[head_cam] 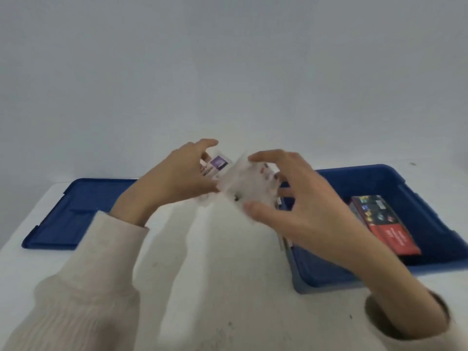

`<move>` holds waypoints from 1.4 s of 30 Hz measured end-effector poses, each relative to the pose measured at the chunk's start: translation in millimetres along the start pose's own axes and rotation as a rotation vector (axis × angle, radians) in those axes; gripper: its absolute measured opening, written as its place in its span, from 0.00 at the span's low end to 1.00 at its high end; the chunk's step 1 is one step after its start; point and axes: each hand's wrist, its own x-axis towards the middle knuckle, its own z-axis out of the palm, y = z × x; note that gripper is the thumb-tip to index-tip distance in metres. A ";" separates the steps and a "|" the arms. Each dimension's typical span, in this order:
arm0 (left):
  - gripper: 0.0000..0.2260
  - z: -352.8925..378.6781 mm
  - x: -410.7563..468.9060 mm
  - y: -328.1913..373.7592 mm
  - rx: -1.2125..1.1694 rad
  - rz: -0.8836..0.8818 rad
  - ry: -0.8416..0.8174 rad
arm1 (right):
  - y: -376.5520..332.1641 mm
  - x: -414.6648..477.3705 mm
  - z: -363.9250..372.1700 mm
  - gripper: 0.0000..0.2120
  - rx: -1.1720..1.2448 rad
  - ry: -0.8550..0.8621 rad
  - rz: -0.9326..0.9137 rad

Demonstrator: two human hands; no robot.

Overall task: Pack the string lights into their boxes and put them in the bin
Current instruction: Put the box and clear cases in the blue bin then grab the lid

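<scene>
Above the white table (215, 274), the left hand (174, 178) and the right hand (298, 198) both grip a small white box (243, 183) near the blue bin (379, 173). Its flap looks open, so I think what is inside could slip out if it tips.

The bin (326, 272) and lid (73, 214) are blue; the box inside (385, 226) is red and dark; the held box (240, 188) is white with purple.

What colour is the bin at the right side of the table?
Blue. The bin shows best in the head view; a red and dark box lies inside.
</scene>
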 end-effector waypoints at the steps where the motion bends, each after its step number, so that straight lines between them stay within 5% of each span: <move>1: 0.34 2.7 1.0 22.6 -0.020 0.059 -0.026 | 7.1 -2.0 -27.0 0.23 0.039 0.026 0.014; 8: 0.35 102.6 25.4 113.1 0.142 0.295 -0.338 | 102.9 -16.3 -146.8 0.24 0.048 -0.093 0.125; 14: 0.29 173.3 29.4 111.5 0.492 0.310 -0.533 | 141.6 -20.2 -137.2 0.26 -0.302 -0.388 -0.012; 18: 0.26 185.3 33.3 109.6 0.523 0.255 -0.644 | 158.1 -16.4 -123.5 0.25 -0.490 -0.593 -0.120; 25: 0.15 203.5 32.4 98.3 0.702 0.155 -0.591 | 166.5 -11.8 -118.2 0.27 -0.799 -0.785 -0.273; 32: 0.14 206.0 35.1 100.6 0.844 0.156 -0.619 | 172.6 -14.0 -91.3 0.26 -1.031 -0.913 -0.416; 35: 0.14 194.8 31.4 109.7 0.782 0.176 -0.519 | 171.9 -12.0 -87.3 0.27 -1.041 -0.987 -0.362; 39: 0.14 166.7 36.5 114.2 0.701 0.273 -0.067 | 170.2 -12.3 -92.1 0.27 -0.892 -1.066 -0.169; 42: 0.23 159.4 40.6 103.1 0.674 0.096 0.114 | 171.4 -17.4 -87.8 0.25 -0.915 -1.041 -0.197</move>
